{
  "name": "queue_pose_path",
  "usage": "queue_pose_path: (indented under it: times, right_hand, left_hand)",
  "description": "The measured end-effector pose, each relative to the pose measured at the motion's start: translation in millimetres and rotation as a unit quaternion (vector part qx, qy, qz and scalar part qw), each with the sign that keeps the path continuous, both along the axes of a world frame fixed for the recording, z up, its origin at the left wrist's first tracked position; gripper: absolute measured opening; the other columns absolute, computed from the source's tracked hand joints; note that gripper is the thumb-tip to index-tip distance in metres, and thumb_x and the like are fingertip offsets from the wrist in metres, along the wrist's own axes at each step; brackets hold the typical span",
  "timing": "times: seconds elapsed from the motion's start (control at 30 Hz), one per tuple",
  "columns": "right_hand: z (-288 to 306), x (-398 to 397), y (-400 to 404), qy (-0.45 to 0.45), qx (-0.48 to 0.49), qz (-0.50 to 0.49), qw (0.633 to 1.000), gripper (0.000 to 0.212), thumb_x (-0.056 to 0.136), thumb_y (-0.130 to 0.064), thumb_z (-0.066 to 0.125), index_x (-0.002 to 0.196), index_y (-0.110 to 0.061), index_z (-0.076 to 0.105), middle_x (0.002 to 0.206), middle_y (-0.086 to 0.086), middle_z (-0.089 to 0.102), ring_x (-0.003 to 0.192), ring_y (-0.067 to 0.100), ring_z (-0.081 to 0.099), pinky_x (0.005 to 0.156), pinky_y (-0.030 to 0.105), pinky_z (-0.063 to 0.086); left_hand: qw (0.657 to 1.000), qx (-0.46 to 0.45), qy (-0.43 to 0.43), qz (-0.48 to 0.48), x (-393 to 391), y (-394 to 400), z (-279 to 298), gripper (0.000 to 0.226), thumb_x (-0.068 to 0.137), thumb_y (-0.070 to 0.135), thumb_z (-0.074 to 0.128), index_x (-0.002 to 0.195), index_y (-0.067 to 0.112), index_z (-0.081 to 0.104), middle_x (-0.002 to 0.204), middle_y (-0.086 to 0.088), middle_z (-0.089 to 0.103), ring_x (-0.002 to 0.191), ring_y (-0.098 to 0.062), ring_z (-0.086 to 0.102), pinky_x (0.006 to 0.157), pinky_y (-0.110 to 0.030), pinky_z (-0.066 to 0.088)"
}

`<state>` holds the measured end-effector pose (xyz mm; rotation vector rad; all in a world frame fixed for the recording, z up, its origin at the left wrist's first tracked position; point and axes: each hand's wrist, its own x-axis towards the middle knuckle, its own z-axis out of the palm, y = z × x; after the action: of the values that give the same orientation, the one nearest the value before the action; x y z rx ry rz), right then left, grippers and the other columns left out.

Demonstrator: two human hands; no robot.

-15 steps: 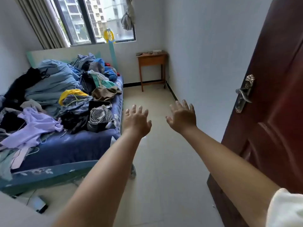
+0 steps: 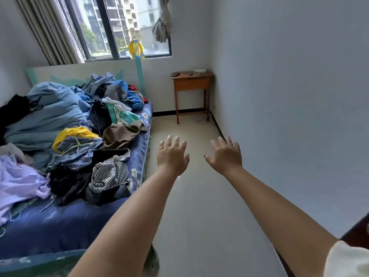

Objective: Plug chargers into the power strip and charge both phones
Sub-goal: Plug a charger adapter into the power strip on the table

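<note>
Phones and chargers: hard to make out, only small blurred items and pale cables (image 2: 194, 72) on the far wooden table (image 2: 192, 82) in the right corner. Nearer now than half a second ago, table larger. Door (image 2: 357, 232), earlier filling the right side, now cut to a sliver. Left hand (image 2: 172, 156) and right hand (image 2: 225, 155) outstretched over bare floor, fingers spread, empty. Bed (image 2: 65, 226) on left, heaped with clothes.

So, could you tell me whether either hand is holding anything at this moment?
Nothing is held: the left hand and right hand are both open and empty.
</note>
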<state>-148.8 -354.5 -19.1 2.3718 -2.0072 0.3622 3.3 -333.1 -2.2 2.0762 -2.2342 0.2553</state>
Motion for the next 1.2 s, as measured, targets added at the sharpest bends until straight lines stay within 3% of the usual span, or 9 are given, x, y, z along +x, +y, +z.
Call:
queue_pose_path:
  times: [0.2, 0.47, 0.77, 1.2]
  right_hand:
    - [-11.1, 20.4, -159.0, -0.007, 0.042, -0.041, 0.998, 0.058, 0.093, -0.042, 0.044, 0.141, -0.015, 0.026, 0.153, 0.012, 0.021, 0.142, 0.031, 0.009, 0.115, 0.046, 0.011]
    - [-13.1, 32.3, -360.3, -0.032, 0.039, -0.063, 0.997, 0.057, 0.092, -0.041, 0.044, 0.140, -0.013, 0.029, 0.152, 0.013, 0.022, 0.141, 0.032, 0.011, 0.114, 0.046, 0.013]
    - [-8.0, 18.7, -650.5, 0.027, 0.021, -0.013, 0.999, 0.062, 0.092, -0.046, 0.043, 0.142, -0.015, 0.024, 0.154, 0.012, 0.017, 0.142, 0.031, 0.005, 0.115, 0.047, 0.007]
    - [-19.3, 77.9, -1036.9, -0.001, 0.020, 0.028, 0.999, 0.060, 0.091, -0.046, 0.045, 0.140, -0.014, 0.030, 0.153, 0.011, 0.022, 0.142, 0.029, 0.007, 0.115, 0.046, 0.005]
  left_hand:
    - [0.999, 0.004, 0.029, 0.044, 35.7, -168.6, -3.7, 0.053, 0.096, 0.036, 0.035, 0.143, 0.016, 0.019, 0.155, -0.009, 0.015, 0.143, -0.030, 0.006, 0.116, -0.042, 0.009]
    - [0.995, 0.022, 0.099, 0.007, 40.2, -374.0, -16.4, 0.055, 0.095, 0.039, 0.038, 0.142, 0.017, 0.022, 0.155, -0.007, 0.016, 0.143, -0.027, 0.005, 0.117, -0.039, 0.007]
    - [0.996, 0.030, 0.077, 0.035, 44.3, -642.4, -35.7, 0.053, 0.096, 0.038, 0.035, 0.143, 0.019, 0.020, 0.156, -0.005, 0.015, 0.143, -0.027, 0.006, 0.116, -0.040, 0.009]
    - [0.995, 0.009, 0.069, 0.075, 87.9, -1023.2, -27.0, 0.052, 0.096, 0.037, 0.036, 0.143, 0.019, 0.023, 0.155, -0.005, 0.017, 0.143, -0.027, 0.009, 0.116, -0.040, 0.009]
